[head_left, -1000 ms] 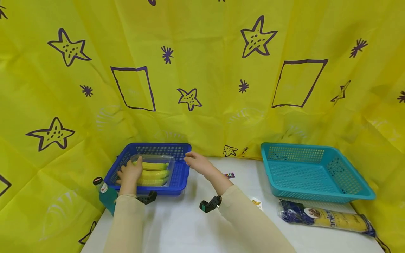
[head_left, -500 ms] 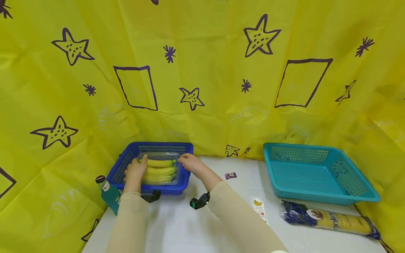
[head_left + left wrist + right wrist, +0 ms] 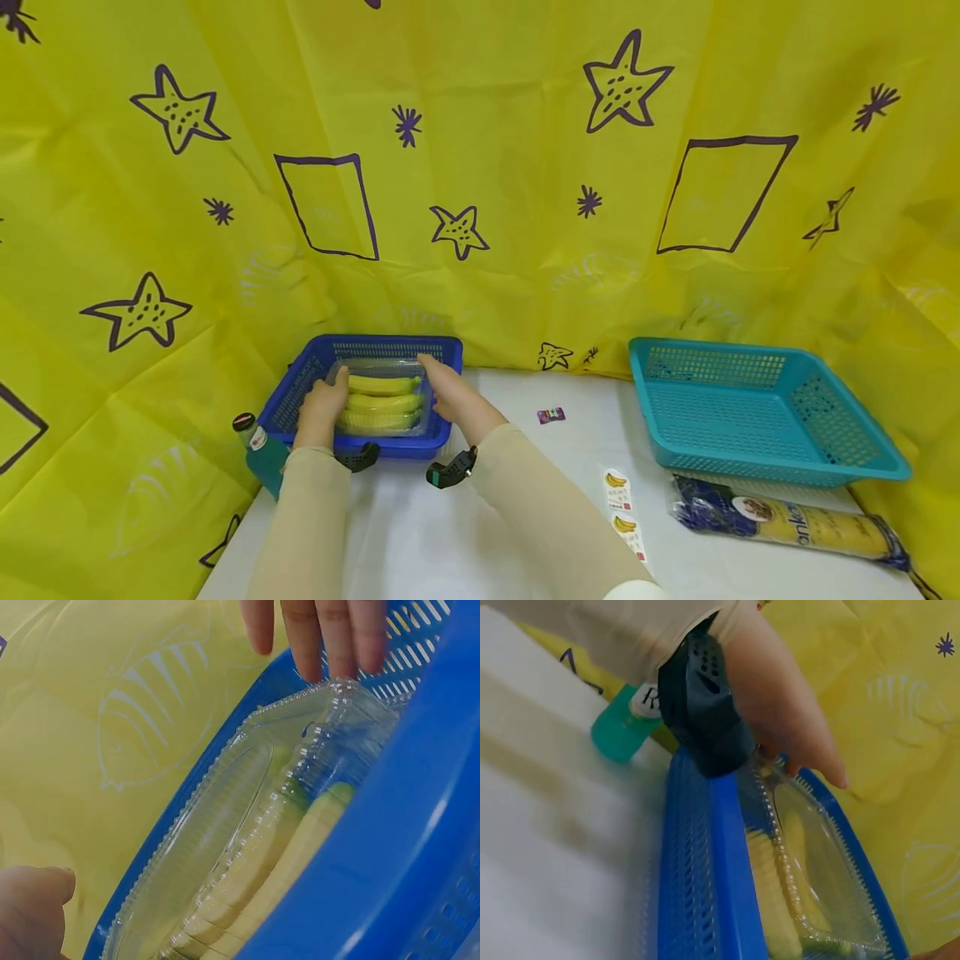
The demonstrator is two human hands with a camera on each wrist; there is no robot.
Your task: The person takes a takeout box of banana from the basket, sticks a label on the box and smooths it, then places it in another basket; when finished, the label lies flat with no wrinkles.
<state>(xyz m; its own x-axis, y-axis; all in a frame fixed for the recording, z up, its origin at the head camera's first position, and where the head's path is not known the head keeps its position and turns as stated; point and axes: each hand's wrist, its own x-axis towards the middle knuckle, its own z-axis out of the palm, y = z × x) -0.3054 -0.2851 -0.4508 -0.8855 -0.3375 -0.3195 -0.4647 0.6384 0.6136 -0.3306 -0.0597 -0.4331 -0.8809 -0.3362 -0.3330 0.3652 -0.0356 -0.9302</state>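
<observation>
In the head view, a clear plastic clamshell box of bananas [image 3: 382, 404] lies inside a blue basket [image 3: 423, 450] at the left. My left hand [image 3: 322, 407] is at the box's left end, its thumb raised and its lower fingers partly hidden. My right hand [image 3: 459, 396] is at the box's right end. The left wrist view shows the right hand's fingers [image 3: 334, 637] straight and pointing down beside that end of the box. There, the left thumb [image 3: 30, 904] stands apart from the lid. In the right wrist view, left fingertips [image 3: 791, 769] come close to the box's other end.
A turquoise basket [image 3: 720, 417] stands at the right. A plastic-wrapped pasta pack [image 3: 795, 521] lies in front of it. Banana stickers [image 3: 618, 492] and a small purple packet [image 3: 551, 415] are on the white table. A teal bottle [image 3: 264, 454] leans beside the blue basket.
The box has shifted right within the basket along with my left hand. My right hand has gone from above the basket's right rim down to the box's right end.
</observation>
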